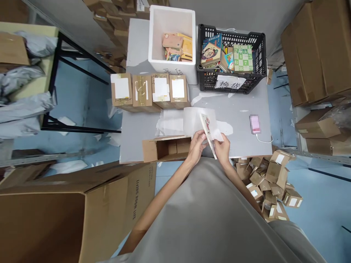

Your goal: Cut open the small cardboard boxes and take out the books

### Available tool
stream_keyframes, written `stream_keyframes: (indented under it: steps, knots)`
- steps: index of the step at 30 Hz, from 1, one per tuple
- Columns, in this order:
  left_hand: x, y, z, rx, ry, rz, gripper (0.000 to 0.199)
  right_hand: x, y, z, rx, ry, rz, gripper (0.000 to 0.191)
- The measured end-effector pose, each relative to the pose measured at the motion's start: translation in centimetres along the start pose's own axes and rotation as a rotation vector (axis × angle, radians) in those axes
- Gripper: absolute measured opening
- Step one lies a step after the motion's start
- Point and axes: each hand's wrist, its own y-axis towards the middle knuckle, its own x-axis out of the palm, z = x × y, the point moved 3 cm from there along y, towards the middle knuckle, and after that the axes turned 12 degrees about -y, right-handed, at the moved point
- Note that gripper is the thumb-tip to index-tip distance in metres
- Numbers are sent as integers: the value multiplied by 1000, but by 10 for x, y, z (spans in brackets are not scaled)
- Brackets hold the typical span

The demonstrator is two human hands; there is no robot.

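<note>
A thin white book (207, 126) with a small picture on its cover is held tilted over the table's front edge. My left hand (196, 147) touches its left side, with the fingers bent around it. On the other side, my right hand (222, 148) grips the book together with a thin white sheet (218, 134). Behind the book lies white wrapping (190, 117), partly lifted. An open cardboard box (150, 151) sits at the front edge, left of my left hand; I can see no contents in it.
Four taped boxes (141, 91) stand in a row at the left. Behind are a white foam box (172, 67) and a black crate (259, 54), both holding books. A phone (255, 124) with a cable lies at the right. A large open carton (106, 219) stands lower left.
</note>
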Motion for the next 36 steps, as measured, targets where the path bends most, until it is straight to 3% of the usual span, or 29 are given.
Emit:
stream_keyframes:
  steps: [5, 9, 14, 19, 23, 30, 33, 36]
  knots:
    - [-7, 5, -2, -22, 13, 163, 48, 2, 0, 9, -48, -30, -2, 28]
    - [-21, 7, 4, 15, 21, 247, 43, 5, 16, 22, -70, 23, 5, 23]
    - [-55, 3, 26, 53, -23, 327, 49, -9, 53, 35, -81, -9, 196, 41]
    - [-85, -6, 55, 144, -142, 431, 47, -11, 77, 35, -169, -222, 207, 54]
    - [-91, -13, 76, 155, -254, 417, 43, 10, 88, 36, -224, -412, 98, 55]
    - [-88, -23, 107, 163, -301, 326, 43, 51, 85, 30, -278, -437, -187, 62]
    - [-85, -24, 117, 181, -207, 268, 52, 43, 79, 8, -301, -400, -154, 68]
    - [-81, -24, 133, 272, 61, 213, 53, 19, 66, -36, -441, -447, -9, 66]
